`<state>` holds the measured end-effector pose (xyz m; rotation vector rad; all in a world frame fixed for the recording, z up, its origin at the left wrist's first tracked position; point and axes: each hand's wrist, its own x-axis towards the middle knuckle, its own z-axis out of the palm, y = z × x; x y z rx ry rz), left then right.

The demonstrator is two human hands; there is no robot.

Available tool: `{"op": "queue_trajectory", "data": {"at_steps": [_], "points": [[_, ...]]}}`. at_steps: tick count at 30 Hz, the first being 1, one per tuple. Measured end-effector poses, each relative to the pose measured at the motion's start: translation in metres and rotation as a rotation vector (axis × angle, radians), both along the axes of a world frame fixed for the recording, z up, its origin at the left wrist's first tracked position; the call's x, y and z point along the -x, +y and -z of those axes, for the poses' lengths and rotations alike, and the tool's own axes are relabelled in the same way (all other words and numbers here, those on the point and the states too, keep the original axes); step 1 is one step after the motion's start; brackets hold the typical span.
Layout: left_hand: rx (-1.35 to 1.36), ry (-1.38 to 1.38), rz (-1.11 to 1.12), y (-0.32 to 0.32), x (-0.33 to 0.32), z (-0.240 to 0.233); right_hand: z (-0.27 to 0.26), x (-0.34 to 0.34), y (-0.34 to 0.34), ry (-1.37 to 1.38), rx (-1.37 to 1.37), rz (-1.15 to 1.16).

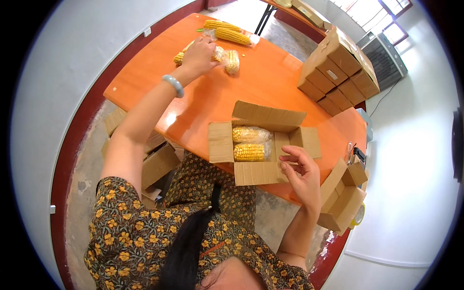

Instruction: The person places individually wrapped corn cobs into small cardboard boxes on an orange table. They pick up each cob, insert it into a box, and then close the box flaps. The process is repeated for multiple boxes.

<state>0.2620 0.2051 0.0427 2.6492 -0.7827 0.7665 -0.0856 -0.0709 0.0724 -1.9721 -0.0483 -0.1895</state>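
Observation:
My left hand (198, 54), with a pale bangle at the wrist, reaches over a group of corn cobs on the far left of the table. Its thumb and fingers lie around a plastic-wrapped corn cob (218, 53); whether they grip it is hidden. Another wrapped cob (232, 62) lies just right of it. In front of me, an open cardboard box (266, 174) has its flaps spread. Two wrapped yellow cobs, one (250, 134) behind the other (249, 152), lie in its left part. My right hand (301, 172) hovers at the box's front right, fingers curled and apart, holding nothing.
Two larger cobs (232, 35) lie at the far table edge. Stacked closed cartons (337, 72) stand at the back right. Another open box (342, 203) sits on the right, with a roll of tape (358, 214) beside it. More cardboard boxes (157, 165) lie below the table, left.

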Motion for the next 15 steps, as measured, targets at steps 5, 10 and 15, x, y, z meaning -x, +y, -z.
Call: {"op": "queue_trajectory", "data": {"at_steps": [5, 10, 15], "points": [[0.532, 0.476, 0.311, 0.021, 0.073, -0.033, -0.013, -0.006, 0.017, -0.070, -0.002, -0.004], [1.037, 0.937, 0.567, 0.020, 0.180, -0.043, -0.027, -0.019, 0.065, -0.215, -0.079, 0.009], [1.347, 1.122, 0.710, 0.002, 0.242, -0.014, -0.031, -0.023, 0.100, -0.207, -0.069, -0.034]]}}
